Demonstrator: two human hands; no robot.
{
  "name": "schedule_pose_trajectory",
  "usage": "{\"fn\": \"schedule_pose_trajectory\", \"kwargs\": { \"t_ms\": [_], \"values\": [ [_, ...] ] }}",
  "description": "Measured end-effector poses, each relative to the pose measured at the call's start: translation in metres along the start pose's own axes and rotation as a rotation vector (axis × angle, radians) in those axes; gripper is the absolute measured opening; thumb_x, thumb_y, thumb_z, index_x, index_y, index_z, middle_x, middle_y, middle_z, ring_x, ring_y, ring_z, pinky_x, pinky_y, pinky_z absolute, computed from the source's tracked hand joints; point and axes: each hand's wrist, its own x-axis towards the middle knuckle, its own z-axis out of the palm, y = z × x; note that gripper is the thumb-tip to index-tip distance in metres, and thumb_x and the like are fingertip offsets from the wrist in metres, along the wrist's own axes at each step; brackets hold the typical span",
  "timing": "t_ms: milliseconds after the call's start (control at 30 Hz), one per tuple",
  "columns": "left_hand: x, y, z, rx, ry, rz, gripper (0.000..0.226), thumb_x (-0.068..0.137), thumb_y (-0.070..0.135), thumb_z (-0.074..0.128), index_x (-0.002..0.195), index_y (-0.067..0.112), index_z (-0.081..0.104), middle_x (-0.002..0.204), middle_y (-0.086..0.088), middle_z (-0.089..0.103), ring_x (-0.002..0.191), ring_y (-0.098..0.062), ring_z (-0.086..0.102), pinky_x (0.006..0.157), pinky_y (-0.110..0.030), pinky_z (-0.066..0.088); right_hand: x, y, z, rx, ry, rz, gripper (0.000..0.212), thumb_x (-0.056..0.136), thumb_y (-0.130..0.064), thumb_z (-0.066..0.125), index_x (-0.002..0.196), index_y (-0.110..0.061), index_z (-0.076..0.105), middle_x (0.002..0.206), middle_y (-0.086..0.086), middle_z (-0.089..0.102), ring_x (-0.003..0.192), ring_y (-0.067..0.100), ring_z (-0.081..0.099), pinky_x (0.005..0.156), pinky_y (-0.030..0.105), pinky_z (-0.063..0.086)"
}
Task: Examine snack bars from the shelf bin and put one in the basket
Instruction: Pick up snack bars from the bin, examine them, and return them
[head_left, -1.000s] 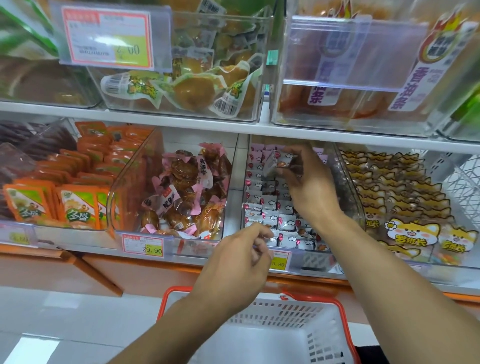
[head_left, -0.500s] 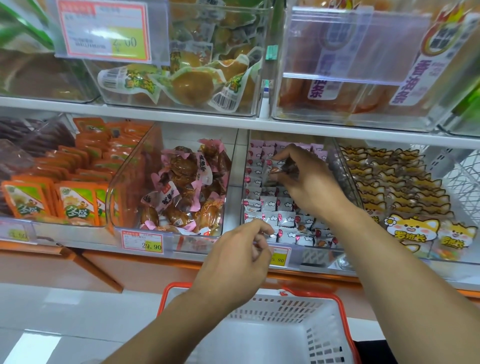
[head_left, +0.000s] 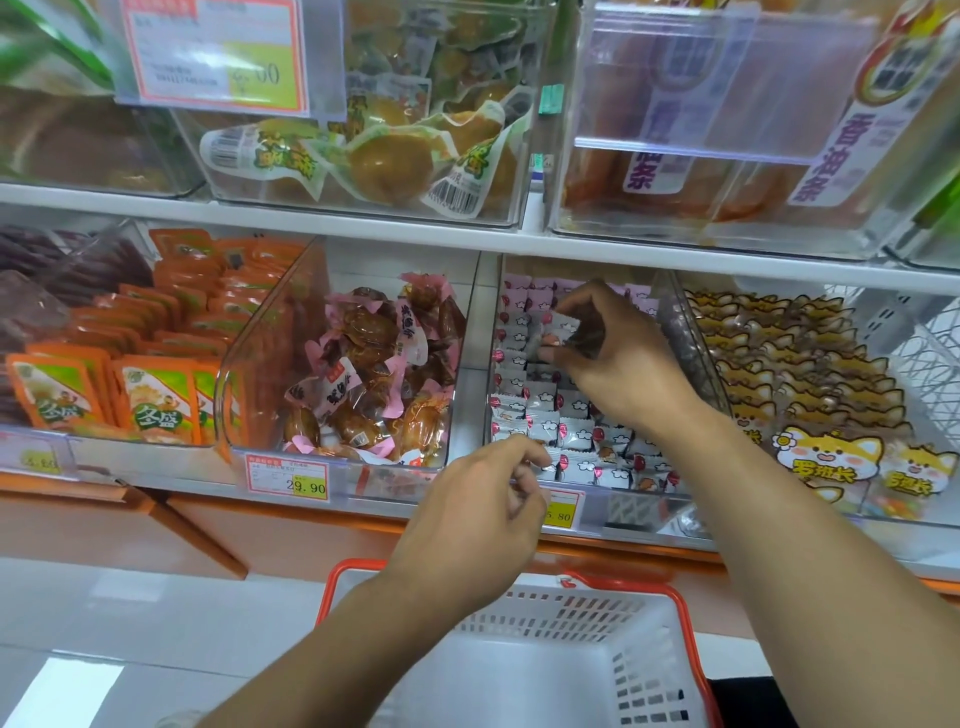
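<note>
Pinching one small wrapped snack bar (head_left: 558, 332) between thumb and fingertips, my right hand (head_left: 618, 358) is inside the clear shelf bin (head_left: 696, 358), toward its far end, with the bar lifted just above the rows of grey-and-pink bars (head_left: 540, 421) packed below it; I cannot read the wrapper, which is blurred; my left hand (head_left: 478, 519) hovers nearer, in front of the bin's near lip, fingers loosely curled and holding nothing that I can see; its fingertips sit just left of a yellow price tag (head_left: 563, 512) on the shelf edge. Below both forearms, nearest to me, is the white basket (head_left: 649, 670) with its orange rim, and I see nothing lying in the part that shows. Left of the bar bin stands another clear bin of brown snacks in pink-trimmed wrappers (head_left: 374, 364), with a price label (head_left: 288, 478) reading 29.90 on its front; farther left are upright orange packets (head_left: 156, 400); right of the bar bin are packets printed with a cartoon cat (head_left: 826, 457); on the upper shelf, clear bins hold yellow-green pouches (head_left: 384, 156) and orange sticks (head_left: 675, 176).
</note>
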Motion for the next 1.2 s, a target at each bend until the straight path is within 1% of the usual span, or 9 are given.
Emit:
{"fn": "schedule_pose_trajectory", "kwargs": {
  "t_ms": [67,267,400,567,700,900,1067,1133,1200],
  "values": [
    [0.0,0.001,0.0,0.001,-0.003,0.005,0.027,0.096,0.024,0.062,0.119,0.038,0.058,0.083,0.017,0.061,0.082,0.007,0.058,0.061,-0.011,0.046,0.0,0.001,-0.003,0.036,0.011,0.026,0.038,0.087,-0.036,0.077,0.107,-0.047,0.046,0.087,-0.015,0.062,0.077,-0.002,0.061,0.064,0.019,0.049],
    [0.0,0.002,-0.002,0.004,-0.003,0.01,0.026,0.096,0.024,0.061,0.12,0.036,0.059,0.087,0.019,0.06,0.081,0.005,0.058,0.065,-0.012,0.049,0.003,0.002,-0.01,0.096,-0.09,0.021,0.032,0.089,-0.023,0.077,0.109,-0.043,0.061,0.085,-0.011,0.063,0.067,-0.015,0.057,0.055,0.003,0.04],
    [0.0,0.001,-0.001,0.008,0.002,0.014,0.026,0.096,0.025,0.062,0.118,0.038,0.059,0.088,0.019,0.06,0.086,0.009,0.057,0.065,-0.012,0.051,0.004,0.003,-0.012,0.108,-0.073,0.049,0.041,0.081,-0.011,0.083,0.102,-0.042,0.064,0.081,-0.026,0.064,0.059,-0.009,0.058,0.047,0.009,0.044],
    [0.0,0.001,0.0,0.026,0.013,0.019,0.025,0.096,0.026,0.061,0.118,0.039,0.059,0.09,0.022,0.058,0.089,0.012,0.055,0.068,-0.014,0.054,0.002,0.001,-0.01,0.028,-0.045,0.089,0.04,0.088,-0.034,0.077,0.118,-0.047,0.052,0.093,-0.016,0.065,0.076,0.0,0.064,0.052,0.01,0.046],
    [0.001,0.0,0.001,0.031,0.019,0.023,0.026,0.096,0.026,0.062,0.118,0.039,0.06,0.092,0.023,0.057,0.089,0.012,0.055,0.068,-0.014,0.055,0.0,0.003,-0.016,0.041,-0.11,0.077,0.037,0.089,-0.03,0.076,0.112,-0.044,0.051,0.112,-0.022,0.059,0.081,-0.002,0.065,0.059,0.011,0.047],
    [0.001,-0.002,0.002,0.035,0.013,0.036,0.025,0.096,0.027,0.063,0.117,0.04,0.059,0.092,0.022,0.058,0.092,0.012,0.052,0.071,-0.016,0.055,-0.008,-0.003,-0.027,0.007,-0.137,0.002,0.039,0.086,-0.027,0.079,0.104,-0.049,0.054,0.105,-0.033,0.059,0.083,-0.016,0.059,0.062,0.001,0.043],
    [0.0,-0.002,0.002,0.043,0.011,0.045,0.024,0.095,0.027,0.061,0.115,0.039,0.059,0.091,0.021,0.059,0.09,0.009,0.054,0.074,-0.023,0.057,-0.009,-0.004,-0.027,-0.038,-0.137,-0.001,0.037,0.086,-0.032,0.079,0.11,-0.046,0.055,0.104,-0.025,0.062,0.077,-0.004,0.064,0.06,0.007,0.049],
    [0.0,-0.002,0.002,0.043,0.011,0.048,0.024,0.095,0.027,0.061,0.115,0.039,0.059,0.092,0.022,0.058,0.088,0.008,0.055,0.074,-0.023,0.057,-0.009,-0.003,-0.024,-0.075,-0.144,0.019,0.038,0.087,-0.035,0.077,0.115,-0.046,0.055,0.099,-0.022,0.062,0.068,0.004,0.068,0.057,0.011,0.053],
    [0.0,-0.003,0.002,0.043,0.011,0.049,0.023,0.095,0.027,0.061,0.115,0.039,0.059,0.092,0.022,0.058,0.086,0.006,0.056,0.074,-0.023,0.057,-0.007,-0.002,-0.019,-0.1,-0.123,0.021,0.038,0.088,-0.036,0.076,0.118,-0.046,0.054,0.09,-0.019,0.064,0.066,0.001,0.066,0.053,0.008,0.049]
  ]
}}
